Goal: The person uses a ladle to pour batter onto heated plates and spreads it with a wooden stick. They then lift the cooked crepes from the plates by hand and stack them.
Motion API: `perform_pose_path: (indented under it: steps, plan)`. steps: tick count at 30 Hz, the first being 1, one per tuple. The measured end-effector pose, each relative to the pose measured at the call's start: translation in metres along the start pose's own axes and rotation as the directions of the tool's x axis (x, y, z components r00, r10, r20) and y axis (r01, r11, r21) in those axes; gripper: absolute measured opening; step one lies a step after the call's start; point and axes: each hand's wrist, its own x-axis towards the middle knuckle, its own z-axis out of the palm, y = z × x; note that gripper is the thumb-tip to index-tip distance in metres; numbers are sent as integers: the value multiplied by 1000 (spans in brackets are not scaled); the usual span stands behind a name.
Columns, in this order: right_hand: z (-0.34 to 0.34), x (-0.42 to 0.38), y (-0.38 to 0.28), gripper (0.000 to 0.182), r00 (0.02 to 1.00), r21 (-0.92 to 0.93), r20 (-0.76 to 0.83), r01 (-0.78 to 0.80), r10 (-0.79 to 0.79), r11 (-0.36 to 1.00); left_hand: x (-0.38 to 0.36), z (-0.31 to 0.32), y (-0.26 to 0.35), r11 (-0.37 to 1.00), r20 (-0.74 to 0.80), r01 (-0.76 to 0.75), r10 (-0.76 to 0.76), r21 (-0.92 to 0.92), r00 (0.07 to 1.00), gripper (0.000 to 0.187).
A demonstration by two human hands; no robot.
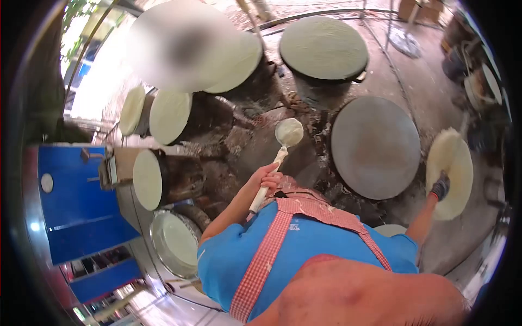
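Note:
My left hand (265, 178) is closed round the pale handle of a ladle (289, 133). Creamy white batter fills or coats its bowl, which points away from my body. Off to the right, my right hand (441, 186) wears a dark glove and lies on the face of a large round pale flatbread (457, 157). Its fingers look stretched out, though small and partly blurred. Between my two hands stands a round grey griddle (375, 146) with a bare surface.
Several round griddles covered with pale batter or flatbread stand around me, including a griddle (323, 48) ahead and a griddle (147, 180) at left. A basin (175, 242) of pale liquid sits near my left elbow. Blue cabinet (81, 201) at far left; buckets (483, 87) at far right.

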Motion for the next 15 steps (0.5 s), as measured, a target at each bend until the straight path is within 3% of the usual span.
perform_pose_path:
  steps: [1, 2, 3, 4, 5, 6, 8, 9, 11, 15]
  plan:
    - [29, -3, 0, 33, 860, -112, -42, 502, -509, 858, -10, -9, 6, 1000, 17, -5, 5, -10, 1000, 31]
    - [39, -44, -80, 26, 788, 102, -84, 615, -609, 782, -24, -16, 9, 1000, 31, -9, 9, -20, 999, 31]
    - [42, -95, -159, 22, 873, 474, 168, 336, -458, 814, -40, -15, 20, 996, 28, -83, 83, -19, 996, 25]
    - [45, -145, -238, 20, 876, 665, 404, -83, -264, 742, -52, -21, 27, 988, 21, -154, 154, -5, 988, 19]
    - [72, -165, -278, 21, 787, 550, 581, -194, -206, 812, -65, -34, 37, 981, 35, -192, 192, -4, 981, 9]
    - [89, -203, -316, 23, 782, 569, 464, 98, -417, 817, -82, -45, 47, 986, 23, -169, 168, 3, 985, 9]
    - [138, -248, -363, 36, 598, 416, 264, 637, -756, 649, -111, -66, 66, 965, 40, -259, 260, -34, 965, 6]
    - [159, -271, -387, 40, 648, 359, 525, 420, -553, 833, -125, -79, 78, 974, 33, -226, 227, -16, 973, 6]
    - [164, -323, -425, 43, 683, 161, 324, 641, -654, 750, -151, -107, 98, 958, 44, -282, 284, -48, 958, 10]
    - [134, -381, -460, 37, 653, 93, 404, 668, -641, 739, -200, -134, 120, 950, 35, -279, 287, -139, 957, 22]
